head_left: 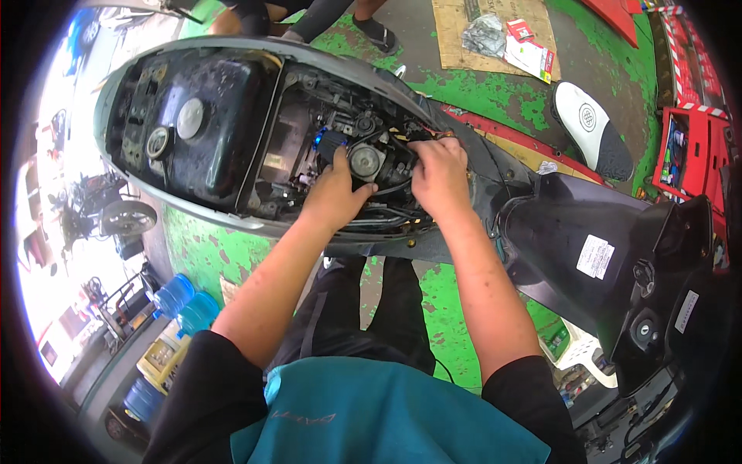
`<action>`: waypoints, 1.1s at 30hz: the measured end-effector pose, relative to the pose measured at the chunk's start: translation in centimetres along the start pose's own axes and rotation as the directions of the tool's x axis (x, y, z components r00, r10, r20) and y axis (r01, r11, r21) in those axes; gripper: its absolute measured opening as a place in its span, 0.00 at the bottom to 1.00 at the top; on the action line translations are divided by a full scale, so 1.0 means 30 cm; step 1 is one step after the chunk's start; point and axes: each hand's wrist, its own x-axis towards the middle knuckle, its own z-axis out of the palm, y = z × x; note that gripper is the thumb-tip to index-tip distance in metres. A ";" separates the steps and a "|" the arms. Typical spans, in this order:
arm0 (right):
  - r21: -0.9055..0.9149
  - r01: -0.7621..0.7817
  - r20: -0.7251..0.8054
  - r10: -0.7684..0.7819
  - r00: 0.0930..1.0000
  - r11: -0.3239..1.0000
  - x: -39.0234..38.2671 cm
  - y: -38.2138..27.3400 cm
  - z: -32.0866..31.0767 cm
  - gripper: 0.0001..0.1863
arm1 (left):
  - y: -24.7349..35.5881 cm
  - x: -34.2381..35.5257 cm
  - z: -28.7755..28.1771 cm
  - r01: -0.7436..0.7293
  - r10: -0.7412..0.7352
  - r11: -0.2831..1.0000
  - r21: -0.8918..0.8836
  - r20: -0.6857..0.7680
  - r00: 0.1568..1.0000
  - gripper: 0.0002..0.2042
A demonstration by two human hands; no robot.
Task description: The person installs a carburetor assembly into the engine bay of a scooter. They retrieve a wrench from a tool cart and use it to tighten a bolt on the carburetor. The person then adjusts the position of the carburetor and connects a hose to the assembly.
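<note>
A scooter's body lies across the view with its engine bay (282,166) uncovered. Inside it a round metal cap (365,162) sits on what looks like a carburetor, next to a black ribbed part (331,145) with a blue metal ring (318,139). My left hand (336,193) reaches in from below, its index finger against the black part and its thumb spread apart beside the cap. My right hand (440,174) is curled at the bay's right end, near black hoses (398,187) and wiring. Whatever its fingertips hold is hidden.
A black fuel tank (220,127) fills the scooter's left end; a dark front panel (583,240) stands right. Beyond lie cardboard (456,50) with packaging, a white-soled shoe or sandal (587,120) and a red tool cabinet (696,155). Another person's foot (376,35) is at the top.
</note>
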 end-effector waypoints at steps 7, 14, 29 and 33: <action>-0.050 0.283 0.379 -0.244 0.893 0.958 0.098 0.002 0.026 0.26 | 0.022 0.083 -0.028 0.078 -0.077 0.996 -0.041 0.025 0.997 0.35; -0.005 0.419 0.506 -0.359 0.784 0.908 0.180 0.050 0.038 0.25 | 0.036 0.077 0.043 0.104 -0.133 0.967 -0.232 -0.112 0.985 0.43; 0.113 0.412 0.465 -0.415 0.782 0.904 0.185 0.073 0.064 0.23 | 0.042 0.127 0.019 0.204 -0.233 0.933 -0.297 -0.068 0.970 0.33; 0.110 0.397 0.483 -0.398 0.780 0.911 0.188 0.064 0.056 0.22 | 0.055 0.131 0.008 0.193 -0.214 0.938 -0.286 -0.042 0.976 0.35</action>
